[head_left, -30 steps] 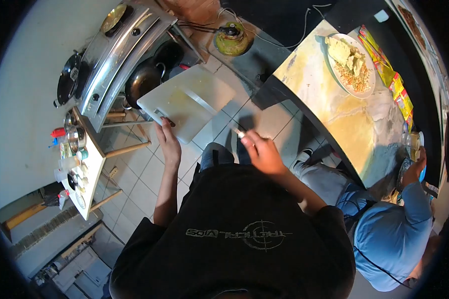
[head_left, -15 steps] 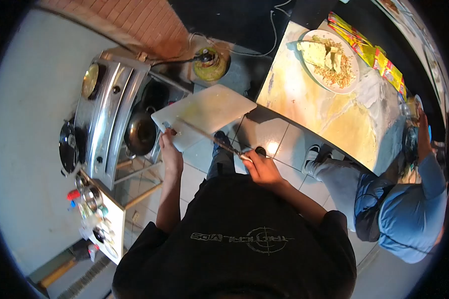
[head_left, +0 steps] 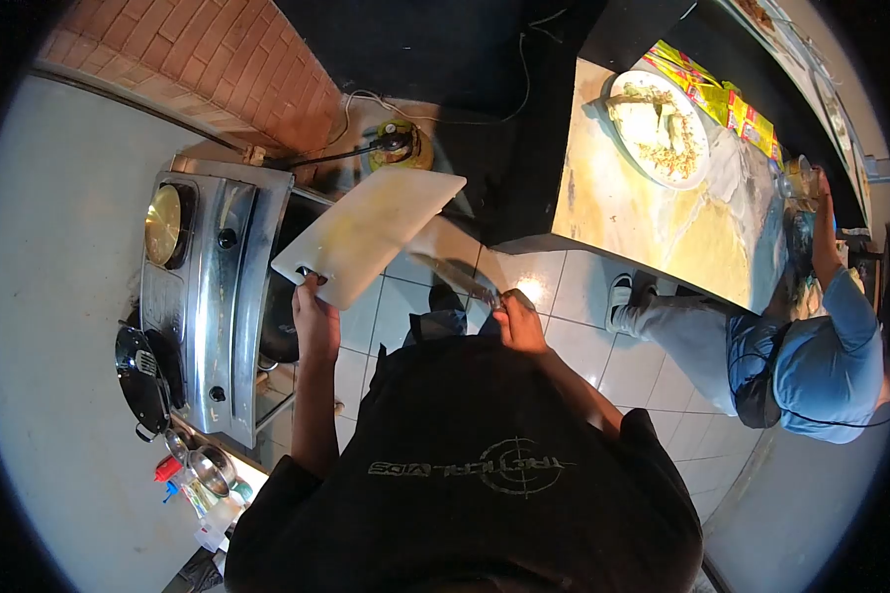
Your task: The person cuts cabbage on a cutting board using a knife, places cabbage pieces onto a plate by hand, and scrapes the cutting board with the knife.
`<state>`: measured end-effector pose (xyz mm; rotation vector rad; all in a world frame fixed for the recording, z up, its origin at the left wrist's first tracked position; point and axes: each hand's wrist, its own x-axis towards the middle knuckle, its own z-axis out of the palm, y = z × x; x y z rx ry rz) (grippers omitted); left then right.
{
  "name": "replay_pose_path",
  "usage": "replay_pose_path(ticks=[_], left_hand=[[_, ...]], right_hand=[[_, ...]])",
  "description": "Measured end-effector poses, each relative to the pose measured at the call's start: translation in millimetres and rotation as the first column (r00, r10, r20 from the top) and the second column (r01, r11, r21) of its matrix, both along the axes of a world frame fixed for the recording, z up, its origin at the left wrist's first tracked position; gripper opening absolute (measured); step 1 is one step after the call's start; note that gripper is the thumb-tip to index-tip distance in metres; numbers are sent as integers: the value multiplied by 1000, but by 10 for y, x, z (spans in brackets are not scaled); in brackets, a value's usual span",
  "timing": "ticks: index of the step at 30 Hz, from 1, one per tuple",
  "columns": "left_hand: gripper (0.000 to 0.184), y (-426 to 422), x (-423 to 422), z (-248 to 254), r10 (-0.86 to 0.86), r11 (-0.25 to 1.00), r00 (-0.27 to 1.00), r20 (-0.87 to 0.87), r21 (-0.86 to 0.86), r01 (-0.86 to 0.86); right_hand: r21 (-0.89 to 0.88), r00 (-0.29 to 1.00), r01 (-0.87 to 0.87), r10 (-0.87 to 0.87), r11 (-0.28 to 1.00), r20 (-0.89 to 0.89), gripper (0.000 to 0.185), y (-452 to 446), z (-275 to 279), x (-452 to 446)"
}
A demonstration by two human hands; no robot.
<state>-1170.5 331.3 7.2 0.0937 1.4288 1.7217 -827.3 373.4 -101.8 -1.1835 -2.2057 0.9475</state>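
Observation:
My left hand grips a white cutting board at its near left corner, by the handle hole. The board is held in the air at a slant, with faint yellowish stains on its face. My right hand is closed around the handle of a knife. Its blade points left and away from me, below the board and apart from it. On the marble counter to the right, an oval white plate carries noodle-like food and pale yellow slabs that look like omelette.
A steel stove stands left, with a round pan and a black wok on it. A gas cylinder sits behind the board. Yellow packets lie on the marble counter. Another person in blue works at right.
The board has shifted left and turned steeper. The knife has come away from the board's near edge to below it. My view has swung, and the other person's arm stays at the counter.

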Motion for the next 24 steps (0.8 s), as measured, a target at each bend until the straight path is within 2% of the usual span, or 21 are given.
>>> replay_pose_path(ticks=[2,3,6,11,15,18,20,21,24], left_hand=[[27,-15,-90,-4,-9,1000,1000,5,10,9],[30,-12,-126,2,-16,1000,1000,8,23,16],[25,13,-143,43,-24,997,999,41,69,21],[29,90,-257,40,-45,992,998,39,124,40],[32,161,-333,199,-84,990,996,37,120,79],[35,305,-301,268,-113,990,993,29,92,110],[36,394,-271,302,-142,987,990,14,78,140],[36,416,-293,288,-147,987,989,14,72,146],[35,468,-321,250,-227,970,974,-12,89,227]], right_hand=[[-47,995,94,-93,994,27,23,132,-27,-170],[-114,985,155,-145,981,94,20,219,-7,-264],[-121,984,175,-170,977,51,16,350,-104,-391],[-177,986,117,-135,977,-93,31,272,-72,-596],[-166,985,153,-164,974,-54,30,437,-24,-631],[-94,963,269,-267,958,35,27,513,-31,-638],[-184,966,258,-257,948,30,24,396,111,-668],[-141,971,221,-231,965,-58,22,334,162,-675],[-118,981,194,-193,974,24,22,367,323,-680]])
